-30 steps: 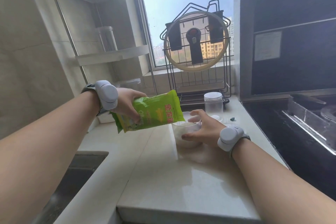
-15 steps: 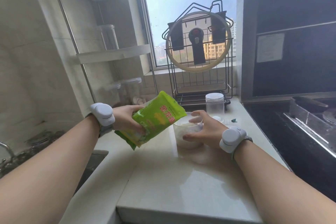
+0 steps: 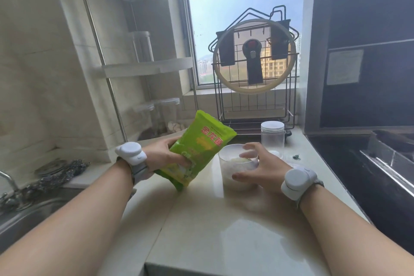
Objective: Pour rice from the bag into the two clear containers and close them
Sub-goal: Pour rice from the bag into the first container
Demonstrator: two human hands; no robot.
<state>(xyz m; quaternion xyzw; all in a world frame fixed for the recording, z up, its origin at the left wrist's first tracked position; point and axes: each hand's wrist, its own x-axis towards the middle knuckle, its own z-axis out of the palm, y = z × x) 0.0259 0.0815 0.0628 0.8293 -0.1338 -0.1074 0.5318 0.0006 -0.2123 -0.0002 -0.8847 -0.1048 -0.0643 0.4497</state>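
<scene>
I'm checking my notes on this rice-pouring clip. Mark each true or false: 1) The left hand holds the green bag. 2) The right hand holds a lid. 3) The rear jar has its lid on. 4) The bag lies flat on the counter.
1) The left hand grips the green rice bag: true.
2) False: the right hand is curled round the open clear container.
3) The rear jar is lidded: true.
4) False: the bag is held tilted above the counter.

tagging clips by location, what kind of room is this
Most likely a home kitchen. A steel sink is set into the stone counter at the left, a stovetop sits at the right, and a pan lid hangs on a wire rack by the window.
</scene>
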